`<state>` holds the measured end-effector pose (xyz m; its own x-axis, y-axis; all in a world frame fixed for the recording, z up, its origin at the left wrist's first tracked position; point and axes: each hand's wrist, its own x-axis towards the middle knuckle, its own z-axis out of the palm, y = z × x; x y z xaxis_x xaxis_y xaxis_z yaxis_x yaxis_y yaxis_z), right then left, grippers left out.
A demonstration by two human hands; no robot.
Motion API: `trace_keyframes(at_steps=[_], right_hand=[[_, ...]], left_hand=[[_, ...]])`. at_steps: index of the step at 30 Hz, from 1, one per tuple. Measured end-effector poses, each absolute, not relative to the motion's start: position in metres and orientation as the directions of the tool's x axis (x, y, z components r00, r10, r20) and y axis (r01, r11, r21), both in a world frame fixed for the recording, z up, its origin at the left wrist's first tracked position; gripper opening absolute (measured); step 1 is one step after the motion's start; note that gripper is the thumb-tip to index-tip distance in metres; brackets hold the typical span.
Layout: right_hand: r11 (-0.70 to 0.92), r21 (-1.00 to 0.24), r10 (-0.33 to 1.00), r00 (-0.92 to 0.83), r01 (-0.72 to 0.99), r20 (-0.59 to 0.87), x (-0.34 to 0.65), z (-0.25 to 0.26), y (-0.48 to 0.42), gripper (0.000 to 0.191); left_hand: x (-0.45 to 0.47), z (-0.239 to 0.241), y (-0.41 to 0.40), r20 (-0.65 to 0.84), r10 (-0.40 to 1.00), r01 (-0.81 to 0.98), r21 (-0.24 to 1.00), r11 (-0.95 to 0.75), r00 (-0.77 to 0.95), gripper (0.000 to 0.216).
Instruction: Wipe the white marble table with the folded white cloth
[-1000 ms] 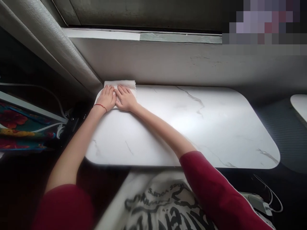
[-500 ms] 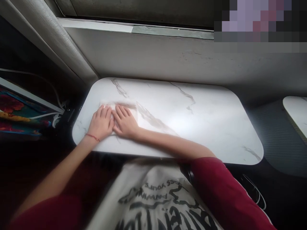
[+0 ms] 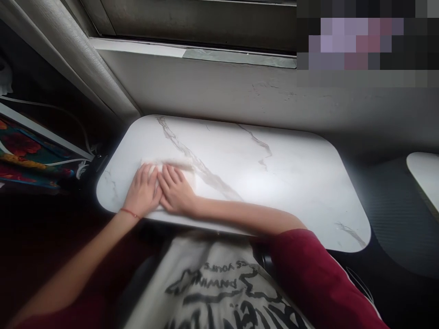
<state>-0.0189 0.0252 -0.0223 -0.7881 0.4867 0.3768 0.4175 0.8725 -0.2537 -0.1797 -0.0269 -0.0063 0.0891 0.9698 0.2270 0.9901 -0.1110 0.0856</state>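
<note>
A white marble-patterned tabletop with rounded corners stands below a window sill. On its near left part lies a folded white paper towel. My left hand and my right hand lie side by side on the towel, palms down, fingers stretched flat and pressing it against the table. A thin red cord circles my left wrist. Most of the towel is hidden under my hands.
A grey wall and window frame run along the far side of the table. To the left are a colourful floral cloth and white cables. A second white tabletop shows at the right edge.
Both hands have slid the towel from the far left corner toward the near edge of the table. In the last half second they moved only slightly nearer.
</note>
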Motion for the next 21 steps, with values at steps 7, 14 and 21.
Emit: trace_keyframes(at_steps=[7,14,21], right_hand=[[0.843,-0.210,0.537,-0.766,0.495,0.353,-0.001,-0.030,0.106,0.067],[0.787,-0.172,0.612,-0.718,0.592,0.330,0.029,-0.030,0.172,0.065],[0.797,-0.181,0.599,-0.717,0.576,0.357,0.049,-0.033,0.228,0.062]], left_hand=[[-0.157,-0.007,0.064,0.135,0.987,0.990,0.100,-0.103,0.089,0.063],[-0.125,-0.007,0.141,0.114,0.984,0.984,0.091,-0.151,0.141,0.065],[-0.101,-0.011,0.191,0.147,0.986,0.992,0.076,-0.096,0.084,0.064]])
